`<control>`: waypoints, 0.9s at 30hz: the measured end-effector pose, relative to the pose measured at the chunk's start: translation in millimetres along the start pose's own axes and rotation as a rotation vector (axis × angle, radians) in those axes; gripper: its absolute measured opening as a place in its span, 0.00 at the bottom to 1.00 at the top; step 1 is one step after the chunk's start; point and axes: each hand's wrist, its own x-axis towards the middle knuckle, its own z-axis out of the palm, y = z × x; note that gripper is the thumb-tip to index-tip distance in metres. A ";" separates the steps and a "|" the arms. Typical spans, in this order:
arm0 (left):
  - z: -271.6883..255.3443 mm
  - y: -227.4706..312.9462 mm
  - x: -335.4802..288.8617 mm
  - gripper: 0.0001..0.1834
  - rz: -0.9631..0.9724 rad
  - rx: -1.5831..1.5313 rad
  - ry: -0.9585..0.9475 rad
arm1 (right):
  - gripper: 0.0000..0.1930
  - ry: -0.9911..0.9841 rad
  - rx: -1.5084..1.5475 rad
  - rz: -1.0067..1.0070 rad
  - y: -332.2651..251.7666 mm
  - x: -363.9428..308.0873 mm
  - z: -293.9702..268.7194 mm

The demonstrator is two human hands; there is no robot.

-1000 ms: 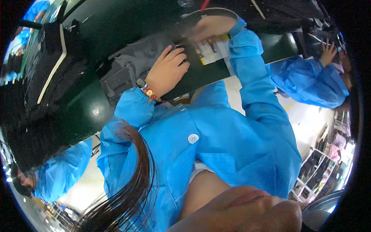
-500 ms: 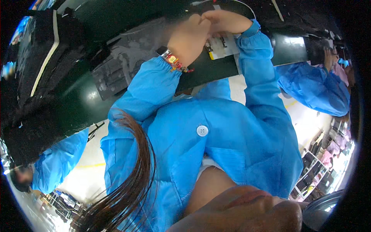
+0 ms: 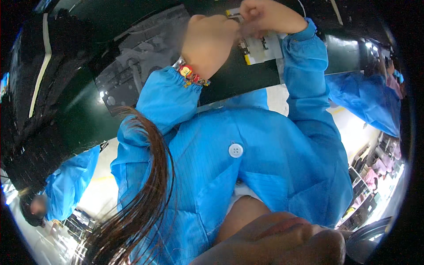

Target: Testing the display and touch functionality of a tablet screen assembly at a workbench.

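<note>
My left hand [image 3: 210, 42], with a red and gold charm bracelet [image 3: 191, 74] at its wrist, is over the dark green table. Its fingertips are smeared by motion and point at my right hand. My right hand [image 3: 270, 18] is closed, its fingers curled in a pinch close to the left fingertips. Whatever lies between the fingers is too blurred to make out. Beneath my right hand lies a white card-like sheet [image 3: 266, 52] with yellow edges and black marks, partly covered by the hand.
A dark see-through plastic sheet [image 3: 128, 66] with moulded-looking shapes lies left of my left hand on the green table [image 3: 229, 77]. Black material [image 3: 26, 128] covers the far left. Co-workers in blue sleeves [image 3: 73, 183] are on both sides.
My hands have drawn apart from where they overlapped. The left has shifted slightly left and the right a little right and up, uncovering more of the white and yellow sheet.
</note>
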 end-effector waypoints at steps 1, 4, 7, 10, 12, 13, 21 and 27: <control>-1.7 0.8 -1.4 0.07 0.006 0.009 -0.002 | 0.07 0.002 0.005 0.002 1.4 0.1 0.0; -6.5 3.9 -6.8 0.07 -0.002 0.025 -0.014 | 0.07 -0.101 0.080 0.014 1.4 2.3 0.6; -6.3 2.4 -11.0 0.07 -0.014 0.044 -0.040 | 0.07 -0.023 0.076 0.065 0.2 0.0 1.6; -1.3 0.0 -10.8 0.07 -0.016 0.059 -0.079 | 0.07 0.058 0.051 0.004 5.3 -1.1 2.2; -1.2 0.6 -11.1 0.07 -0.020 0.065 -0.105 | 0.07 0.044 0.093 0.055 2.9 -1.2 2.4; -1.2 1.4 -11.1 0.07 -0.011 0.061 -0.093 | 0.07 0.046 0.096 0.056 1.5 -1.3 2.8; -3.3 -0.1 -13.6 0.06 0.001 0.061 -0.067 | 0.08 0.007 0.123 0.117 -4.5 0.2 3.2; 0.3 0.3 -12.0 0.05 -0.008 0.098 -0.101 | 0.08 0.054 -0.019 0.039 9.8 2.3 6.5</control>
